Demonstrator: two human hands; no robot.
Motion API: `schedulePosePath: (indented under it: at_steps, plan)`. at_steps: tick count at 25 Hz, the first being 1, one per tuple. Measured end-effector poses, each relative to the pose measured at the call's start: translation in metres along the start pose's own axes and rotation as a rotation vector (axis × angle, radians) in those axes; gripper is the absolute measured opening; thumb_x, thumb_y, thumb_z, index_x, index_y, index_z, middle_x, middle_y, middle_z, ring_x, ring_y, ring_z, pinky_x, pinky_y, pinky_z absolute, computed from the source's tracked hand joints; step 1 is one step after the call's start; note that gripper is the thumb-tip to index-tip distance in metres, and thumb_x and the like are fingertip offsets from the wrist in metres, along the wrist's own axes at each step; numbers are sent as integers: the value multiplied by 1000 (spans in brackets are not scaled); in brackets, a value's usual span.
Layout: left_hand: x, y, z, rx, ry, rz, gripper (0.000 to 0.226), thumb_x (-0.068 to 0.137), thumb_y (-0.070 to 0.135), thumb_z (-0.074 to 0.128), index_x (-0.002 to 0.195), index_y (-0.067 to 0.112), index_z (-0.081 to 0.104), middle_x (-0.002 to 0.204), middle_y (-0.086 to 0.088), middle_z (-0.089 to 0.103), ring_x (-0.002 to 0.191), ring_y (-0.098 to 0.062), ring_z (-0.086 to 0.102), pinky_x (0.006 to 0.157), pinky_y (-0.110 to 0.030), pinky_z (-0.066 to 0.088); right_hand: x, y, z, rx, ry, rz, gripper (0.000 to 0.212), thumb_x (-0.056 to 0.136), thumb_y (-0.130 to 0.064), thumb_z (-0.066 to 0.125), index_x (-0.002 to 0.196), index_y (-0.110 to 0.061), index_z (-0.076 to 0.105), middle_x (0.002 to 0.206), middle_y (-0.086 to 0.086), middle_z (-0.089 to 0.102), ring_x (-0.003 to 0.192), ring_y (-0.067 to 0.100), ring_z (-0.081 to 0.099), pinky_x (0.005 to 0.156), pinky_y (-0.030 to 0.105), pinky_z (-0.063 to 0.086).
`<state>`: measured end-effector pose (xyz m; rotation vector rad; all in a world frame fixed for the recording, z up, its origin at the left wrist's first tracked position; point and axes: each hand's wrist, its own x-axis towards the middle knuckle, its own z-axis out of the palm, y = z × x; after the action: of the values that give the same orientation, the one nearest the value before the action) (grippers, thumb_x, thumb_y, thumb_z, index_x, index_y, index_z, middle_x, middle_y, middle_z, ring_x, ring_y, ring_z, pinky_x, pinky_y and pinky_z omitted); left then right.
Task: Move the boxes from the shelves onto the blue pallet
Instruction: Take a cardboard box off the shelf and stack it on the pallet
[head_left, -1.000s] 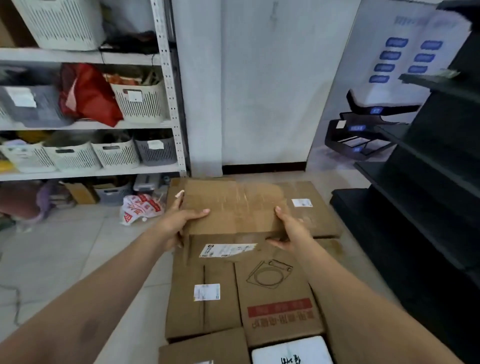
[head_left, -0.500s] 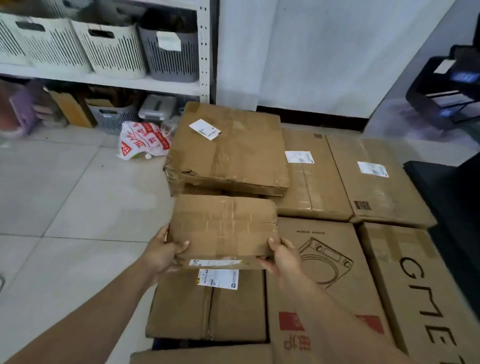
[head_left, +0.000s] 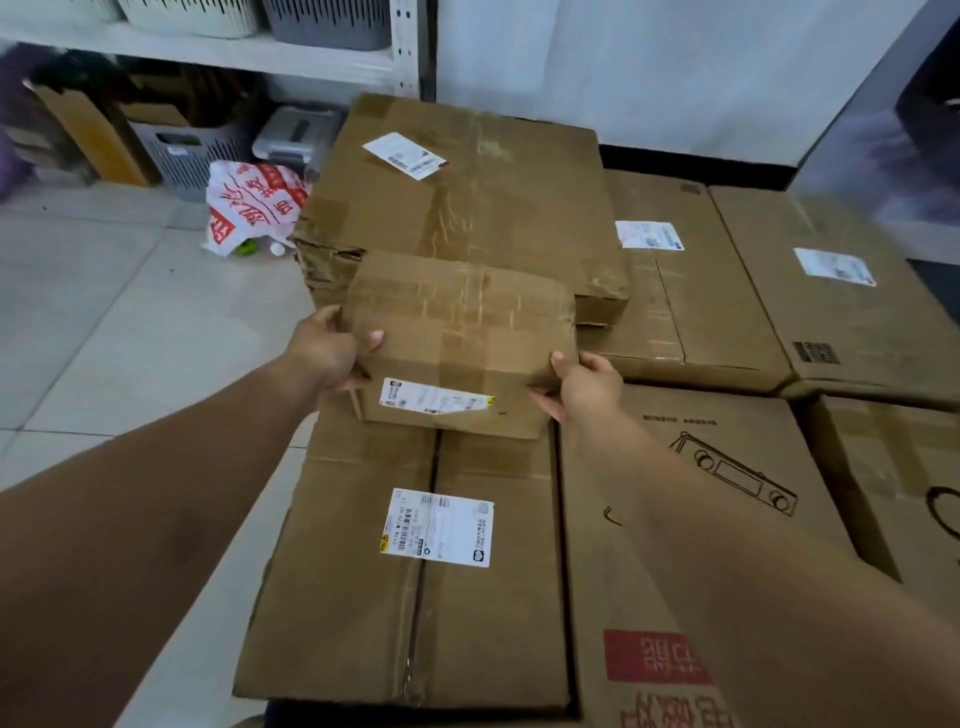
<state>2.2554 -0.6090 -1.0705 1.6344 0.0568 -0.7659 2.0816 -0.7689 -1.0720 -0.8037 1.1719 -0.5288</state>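
— Where is the small box (head_left: 460, 332)?
— Between the 2 hands, low over the flat box (head_left: 415, 597) with the white label, its far edge just in front of the big taped box (head_left: 467, 192). I cannot tell whether its base touches the flat box.

— And the grip?
— I have the left hand (head_left: 332, 353) clasping the left end, thumb on top, fingers round the side. The right hand (head_left: 587, 387) pinches the near right corner, thumb on the top edge, fingers underneath.

— How will it handle?
— Light, I judge: it sits level in 2 end grips. The cardboard is creased and heavily taped, so probably soft at the corners and slick on the tape. I would hold it by the ends, fingers under the base.

— Around it?
— More boxes to the right, 1 with a line drawing (head_left: 727, 483). A red-and-white bag (head_left: 249, 208) lies on the tiled floor (head_left: 130, 322) near the shelf (head_left: 208, 52). I cannot make out the pallet under the stack.
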Motion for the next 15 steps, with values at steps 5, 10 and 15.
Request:
schedulePosePath:
  at_steps: [5,10,15]
  plan:
    - [11,3,14,45,119,112,59,86,7,65,140,9,39,138,-12,49,118,-36,53,92,-55,50,13,-12,10,-83,-64,0,42,98,-7,47,139,-15,40,135,9,51,112,28,52,85,44,50]
    - [-8,27,12,209,205,158,65,92,11,58,147,8,23,151,-12,34,135,-32,38,98,-32,39,-16,-32,19,-545,-198,85,65,101,-10,36,152,-29,2,130,-9,39,120,21,47,102,46,44]
    - [-49,88,12,418,139,193,48,92,14,58,136,3,43,137,-16,51,122,-35,50,93,-32,43,-62,-89,23,-649,-153,-10,50,99,-8,40,147,-12,30,141,12,45,116,24,51,97,31,44]
